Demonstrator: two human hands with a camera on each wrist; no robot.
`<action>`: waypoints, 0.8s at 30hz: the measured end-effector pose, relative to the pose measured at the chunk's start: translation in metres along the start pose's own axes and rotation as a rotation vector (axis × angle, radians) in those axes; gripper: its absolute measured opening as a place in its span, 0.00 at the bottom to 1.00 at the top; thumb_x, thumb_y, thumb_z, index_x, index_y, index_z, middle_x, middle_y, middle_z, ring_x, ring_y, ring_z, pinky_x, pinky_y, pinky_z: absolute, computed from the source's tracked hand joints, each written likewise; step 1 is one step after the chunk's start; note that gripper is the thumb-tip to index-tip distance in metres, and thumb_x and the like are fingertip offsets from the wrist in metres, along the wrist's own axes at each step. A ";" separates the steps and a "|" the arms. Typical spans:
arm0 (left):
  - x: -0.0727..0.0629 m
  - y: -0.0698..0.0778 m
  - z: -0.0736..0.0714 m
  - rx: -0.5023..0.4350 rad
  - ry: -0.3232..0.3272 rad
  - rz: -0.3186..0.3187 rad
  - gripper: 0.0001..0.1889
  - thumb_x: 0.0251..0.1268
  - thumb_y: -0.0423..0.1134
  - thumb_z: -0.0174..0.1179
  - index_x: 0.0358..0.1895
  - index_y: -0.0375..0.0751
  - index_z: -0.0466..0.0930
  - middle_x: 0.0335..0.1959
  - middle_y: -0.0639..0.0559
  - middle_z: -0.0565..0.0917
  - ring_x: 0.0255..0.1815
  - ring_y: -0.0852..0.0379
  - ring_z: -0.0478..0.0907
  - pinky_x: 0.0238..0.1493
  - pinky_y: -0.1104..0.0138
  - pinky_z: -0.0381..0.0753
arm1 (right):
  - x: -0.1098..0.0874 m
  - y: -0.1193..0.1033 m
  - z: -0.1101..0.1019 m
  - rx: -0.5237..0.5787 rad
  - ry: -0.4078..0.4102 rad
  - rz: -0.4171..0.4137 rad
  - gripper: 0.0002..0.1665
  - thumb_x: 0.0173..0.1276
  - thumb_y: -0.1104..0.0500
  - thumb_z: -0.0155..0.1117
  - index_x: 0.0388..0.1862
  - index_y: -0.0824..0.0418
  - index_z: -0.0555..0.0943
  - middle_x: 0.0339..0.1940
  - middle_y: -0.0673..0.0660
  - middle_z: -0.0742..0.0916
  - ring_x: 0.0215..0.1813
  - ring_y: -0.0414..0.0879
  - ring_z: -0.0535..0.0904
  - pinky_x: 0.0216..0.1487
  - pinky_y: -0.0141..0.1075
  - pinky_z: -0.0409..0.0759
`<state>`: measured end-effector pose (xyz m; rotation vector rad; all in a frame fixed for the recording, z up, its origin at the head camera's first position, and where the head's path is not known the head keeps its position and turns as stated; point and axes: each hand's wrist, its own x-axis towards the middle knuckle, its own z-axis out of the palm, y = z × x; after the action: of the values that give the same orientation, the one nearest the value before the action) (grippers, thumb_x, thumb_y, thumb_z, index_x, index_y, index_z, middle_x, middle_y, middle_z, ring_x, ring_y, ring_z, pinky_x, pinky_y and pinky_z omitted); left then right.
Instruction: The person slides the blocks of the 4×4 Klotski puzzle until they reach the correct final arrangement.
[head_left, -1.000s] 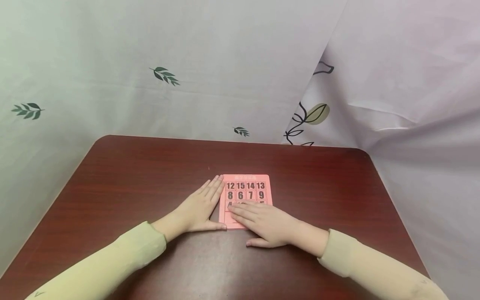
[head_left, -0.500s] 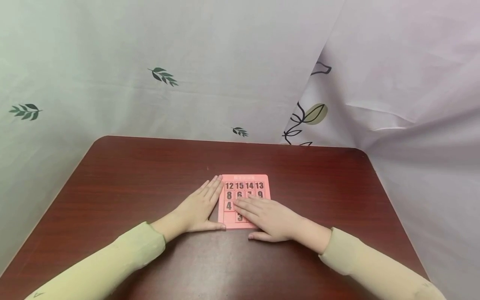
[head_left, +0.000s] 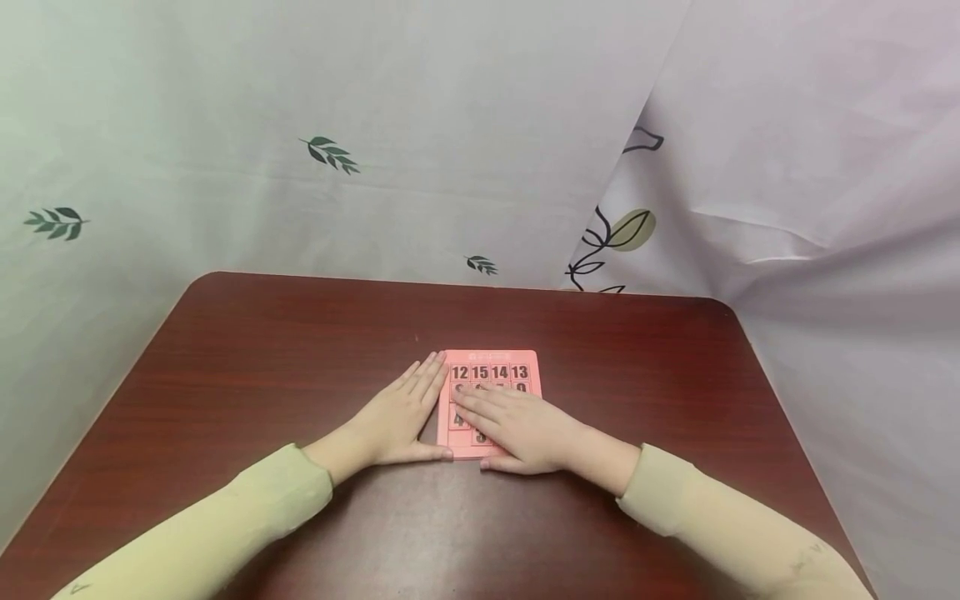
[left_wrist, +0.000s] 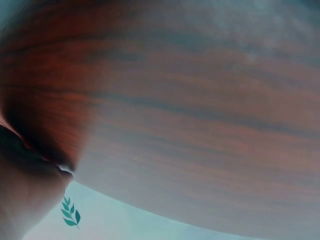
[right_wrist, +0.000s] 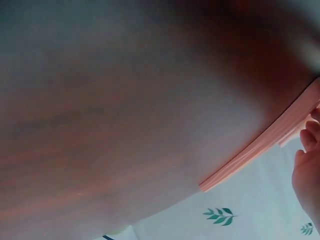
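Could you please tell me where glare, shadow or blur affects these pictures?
Head: glare on the near tabletop, the pink number puzzle sharp enough to read 12, 15, 14, 13; left wrist: wood grain soft and hazy, dark shadow beside the left hand; right wrist: tabletop blurred, dark toward the top, the puzzle's edge clearer.

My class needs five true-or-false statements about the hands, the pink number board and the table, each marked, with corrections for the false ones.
1. The left hand lies along the left side of the pink number board. True.
2. The top row reads 12, 15, 14, 13. True.
3. The board stands upright. False: it lies flat on the table.
4. The right hand covers part of the board. True.
5. The table is white. False: it is reddish brown.
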<state>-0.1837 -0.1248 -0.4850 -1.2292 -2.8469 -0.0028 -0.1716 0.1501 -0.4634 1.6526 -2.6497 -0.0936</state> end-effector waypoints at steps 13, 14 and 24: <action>0.000 0.000 -0.001 -0.009 -0.001 0.002 0.65 0.63 0.78 0.58 0.82 0.22 0.52 0.86 0.27 0.53 0.88 0.35 0.51 0.88 0.48 0.57 | -0.011 -0.014 0.000 -0.041 0.006 -0.029 0.48 0.80 0.32 0.53 0.86 0.61 0.61 0.87 0.56 0.67 0.87 0.49 0.62 0.87 0.44 0.63; 0.000 0.000 -0.001 -0.008 0.000 0.001 0.65 0.63 0.78 0.58 0.82 0.22 0.52 0.86 0.27 0.53 0.88 0.35 0.51 0.88 0.48 0.57 | -0.009 -0.011 0.000 -0.039 0.008 -0.022 0.48 0.80 0.32 0.53 0.86 0.61 0.61 0.87 0.56 0.67 0.87 0.49 0.62 0.87 0.44 0.63; 0.000 0.001 -0.002 -0.019 -0.004 -0.004 0.64 0.64 0.77 0.58 0.83 0.22 0.51 0.86 0.28 0.52 0.88 0.35 0.52 0.88 0.48 0.58 | 0.009 0.015 -0.002 0.006 -0.003 0.101 0.45 0.82 0.38 0.53 0.86 0.61 0.60 0.88 0.57 0.64 0.88 0.49 0.59 0.88 0.46 0.60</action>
<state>-0.1826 -0.1242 -0.4830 -1.2290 -2.8593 -0.0278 -0.1891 0.1483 -0.4610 1.5182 -2.7319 -0.0870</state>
